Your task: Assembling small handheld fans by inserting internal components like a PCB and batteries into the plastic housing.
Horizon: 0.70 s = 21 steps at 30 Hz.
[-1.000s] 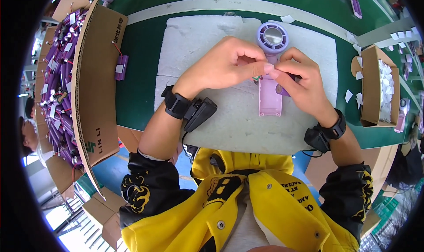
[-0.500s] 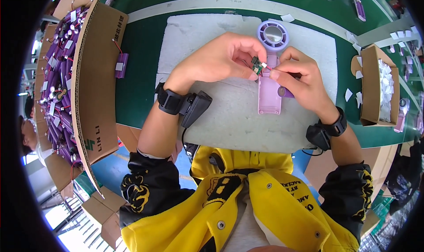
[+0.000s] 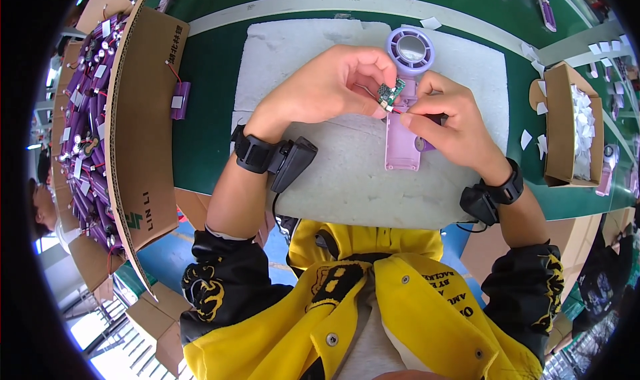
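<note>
My left hand [image 3: 337,87] is closed on a small green circuit board [image 3: 393,92], held by its edges between thumb and fingers. At the board's lower edge sits a small white connector, and red wires [image 3: 398,111] run from it to my right hand [image 3: 457,123]. That hand pinches the wires, its thumb close below the board. A purple battery [image 3: 427,144] shows partly under the right palm; the rest is hidden. Beneath both hands lies a handheld fan, with a round lilac head [image 3: 410,51] and an open pink handle shell [image 3: 403,147].
A white foam mat [image 3: 320,173] covers the green table [image 3: 200,140]. On the left stands a tall carton [image 3: 150,127] of purple batteries, with one battery [image 3: 179,101] beside it. At right, a small carton [image 3: 559,130] holds white paper pieces; several lie loose nearby.
The circuit board has turned in my left fingers, so its white connector now faces down toward the right hand. My right fingertips have shifted slightly left along the red wires.
</note>
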Each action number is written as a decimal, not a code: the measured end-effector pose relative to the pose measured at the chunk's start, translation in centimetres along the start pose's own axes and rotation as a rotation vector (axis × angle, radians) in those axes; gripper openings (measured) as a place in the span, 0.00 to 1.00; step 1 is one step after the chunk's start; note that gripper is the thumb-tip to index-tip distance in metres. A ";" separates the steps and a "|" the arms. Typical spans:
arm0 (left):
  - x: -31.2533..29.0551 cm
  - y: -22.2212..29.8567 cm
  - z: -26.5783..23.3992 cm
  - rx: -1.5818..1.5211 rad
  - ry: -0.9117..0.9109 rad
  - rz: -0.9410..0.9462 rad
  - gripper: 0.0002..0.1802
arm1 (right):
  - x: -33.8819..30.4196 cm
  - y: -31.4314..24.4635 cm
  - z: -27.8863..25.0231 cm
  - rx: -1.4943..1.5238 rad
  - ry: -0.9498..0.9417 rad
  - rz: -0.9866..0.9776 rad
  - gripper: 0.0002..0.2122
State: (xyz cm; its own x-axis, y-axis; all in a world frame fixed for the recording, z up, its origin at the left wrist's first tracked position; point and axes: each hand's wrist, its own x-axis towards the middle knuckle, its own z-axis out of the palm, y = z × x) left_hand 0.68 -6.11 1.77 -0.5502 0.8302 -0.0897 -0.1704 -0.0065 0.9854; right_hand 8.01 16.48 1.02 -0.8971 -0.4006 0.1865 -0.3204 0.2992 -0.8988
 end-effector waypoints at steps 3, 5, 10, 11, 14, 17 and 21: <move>0.0 0.1 0.0 0.005 -0.005 0.010 0.17 | 0.0 0.0 0.0 -0.014 0.007 -0.005 0.03; 0.0 0.1 0.1 0.036 0.015 0.010 0.17 | 0.1 0.1 0.1 -0.003 0.023 -0.019 0.03; 0.0 0.6 0.5 0.112 0.083 -0.035 0.16 | 0.1 0.1 0.2 0.021 0.045 -0.018 0.03; 0.0 0.7 0.6 0.119 0.100 -0.056 0.15 | 0.1 0.1 0.2 0.021 0.045 -0.018 0.03; 0.1 0.5 0.7 0.149 0.134 -0.020 0.15 | 0.1 0.2 0.2 -0.035 0.070 -0.074 0.02; 0.0 0.6 0.9 0.162 0.154 0.012 0.16 | 0.0 0.3 0.4 -0.054 0.087 -0.084 0.03; 0.0 0.6 1.0 0.174 0.150 0.058 0.18 | -0.1 0.1 0.8 -0.143 0.127 -0.150 0.03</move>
State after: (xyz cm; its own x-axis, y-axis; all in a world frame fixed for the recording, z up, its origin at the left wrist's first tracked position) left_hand 1.41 -5.51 2.50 -0.6722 0.7393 -0.0395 0.0016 0.0548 0.9985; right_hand 8.31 15.85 0.63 -0.8641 -0.3407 0.3705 -0.4852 0.3679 -0.7933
